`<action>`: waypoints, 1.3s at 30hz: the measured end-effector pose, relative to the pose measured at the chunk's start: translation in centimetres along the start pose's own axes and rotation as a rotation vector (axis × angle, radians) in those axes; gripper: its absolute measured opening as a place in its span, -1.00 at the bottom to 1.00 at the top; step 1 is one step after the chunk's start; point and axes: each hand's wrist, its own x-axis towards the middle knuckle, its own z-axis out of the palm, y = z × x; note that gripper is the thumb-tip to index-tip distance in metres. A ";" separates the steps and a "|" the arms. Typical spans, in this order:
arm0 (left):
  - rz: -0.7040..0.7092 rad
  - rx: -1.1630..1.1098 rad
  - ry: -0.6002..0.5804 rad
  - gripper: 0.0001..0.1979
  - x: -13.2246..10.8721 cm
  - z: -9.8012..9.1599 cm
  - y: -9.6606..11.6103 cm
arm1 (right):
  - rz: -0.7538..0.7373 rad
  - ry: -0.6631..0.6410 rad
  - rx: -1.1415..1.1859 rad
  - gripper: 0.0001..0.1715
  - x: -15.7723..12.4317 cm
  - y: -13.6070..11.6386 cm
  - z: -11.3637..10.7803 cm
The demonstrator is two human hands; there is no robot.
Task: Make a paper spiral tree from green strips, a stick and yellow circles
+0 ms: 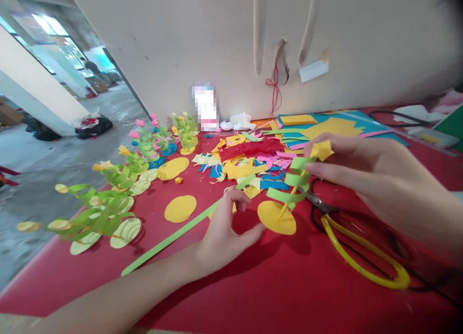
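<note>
My right hand (376,179) pinches the top of a paper plant (289,189): a thin stick with a yellow folded tip, green paper curls wound round it, and a yellow disc base just above the red table (253,285). My left hand (227,228) is curled with thumb and fingers together beside that yellow base, holding the near end of a long green paper strip (170,240) that lies diagonally on the table.
Scissors (361,247) with yellow handles lie under my right hand. Finished paper plants (104,213) stand in a row along the left edge. Loose yellow discs (180,208) and a heap of coloured paper scraps (249,160) lie further back, before a white wall.
</note>
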 end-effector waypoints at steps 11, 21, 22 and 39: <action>0.257 0.095 -0.073 -0.66 -0.3 -0.1 -0.4 | -0.001 -0.206 0.010 -0.88 -0.6 1.2 1.0; 0.267 0.094 -0.076 -0.71 -0.3 0.0 -0.4 | -0.014 -0.223 -0.004 -0.90 -0.6 1.4 1.1; 0.267 0.097 -0.079 -0.71 -0.3 0.0 -0.4 | -0.009 -0.224 0.000 -0.91 -0.6 1.4 1.1; 0.303 0.110 -0.075 -0.72 -0.1 0.1 -0.2 | 0.052 -0.239 0.074 -0.83 -0.5 0.6 1.3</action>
